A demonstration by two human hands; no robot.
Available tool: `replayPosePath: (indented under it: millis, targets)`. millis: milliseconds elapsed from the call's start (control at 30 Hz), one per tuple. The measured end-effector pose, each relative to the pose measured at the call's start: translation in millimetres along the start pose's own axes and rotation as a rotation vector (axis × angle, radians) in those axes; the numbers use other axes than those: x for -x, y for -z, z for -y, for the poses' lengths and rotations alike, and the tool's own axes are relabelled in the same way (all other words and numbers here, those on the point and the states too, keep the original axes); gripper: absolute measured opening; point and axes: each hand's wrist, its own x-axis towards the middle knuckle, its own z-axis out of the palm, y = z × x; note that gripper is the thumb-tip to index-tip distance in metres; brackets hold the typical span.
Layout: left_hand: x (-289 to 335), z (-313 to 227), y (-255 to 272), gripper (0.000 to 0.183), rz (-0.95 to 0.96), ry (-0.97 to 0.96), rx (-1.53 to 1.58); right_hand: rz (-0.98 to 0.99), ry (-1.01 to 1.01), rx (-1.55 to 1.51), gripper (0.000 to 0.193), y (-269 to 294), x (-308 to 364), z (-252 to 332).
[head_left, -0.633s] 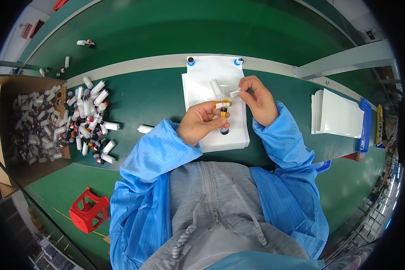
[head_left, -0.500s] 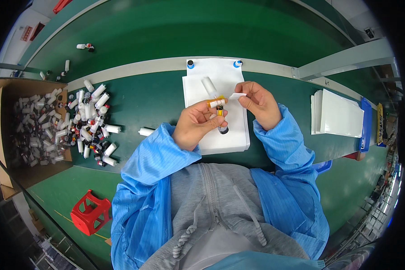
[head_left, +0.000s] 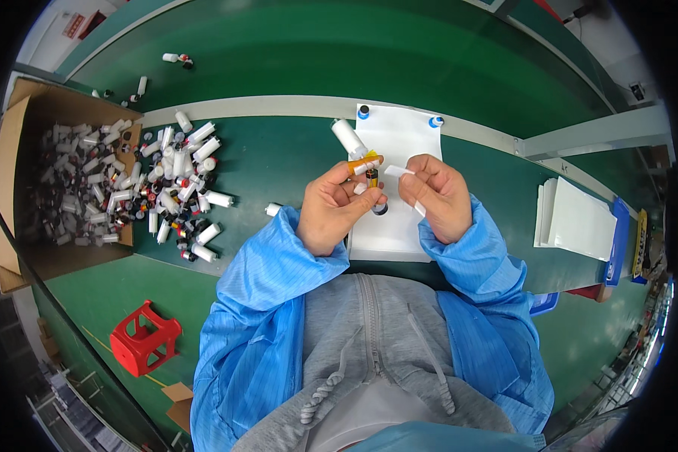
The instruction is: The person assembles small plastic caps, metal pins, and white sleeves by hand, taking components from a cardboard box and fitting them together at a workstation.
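Note:
My left hand [head_left: 336, 207] is closed on a small part made up of a white cylinder [head_left: 348, 138] and a short black-and-gold cylinder [head_left: 372, 178]. The white cylinder tilts up and to the left. An orange piece with white bands [head_left: 365, 163] lies across the top of the left fingers; whether it covers a fingertip is unclear. My right hand [head_left: 438, 197] pinches a small white strip [head_left: 398, 172] close to the part, with a gap between them. Beneath both hands lies a stack of white sheets [head_left: 390, 239] on the green table.
At the left, a cardboard box [head_left: 16, 177] full of similar white-cylinder parts stands beside a loose heap of them [head_left: 177, 173]. Two small blue-and-black pieces [head_left: 364, 111] sit on the sheets' far corners. More white sheets [head_left: 578, 222] lie right. A red stool [head_left: 145, 339] stands lower left.
The whole view has shifted, so the table's things appear further right. The white cylinder leans more to the left, and the white strip in my right hand shows more of its face.

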Motion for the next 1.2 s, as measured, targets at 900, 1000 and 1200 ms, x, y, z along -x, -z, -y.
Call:
replayPosePath:
  millis: [900,1000,1200]
  targets:
    - [-14,-24,13,0.019,0.339,-0.230,-0.751,0.041,-0.118,0.234,0.030,11,2,-30]
    - [-46,-21,36,0.033,0.109,-0.297,-0.492,0.000,-0.040,0.018,0.031,9,1,-29]
    - [-46,-75,85,0.061,-0.400,-0.510,-1.606,-0.109,-0.062,0.128,0.027,11,8,-19]
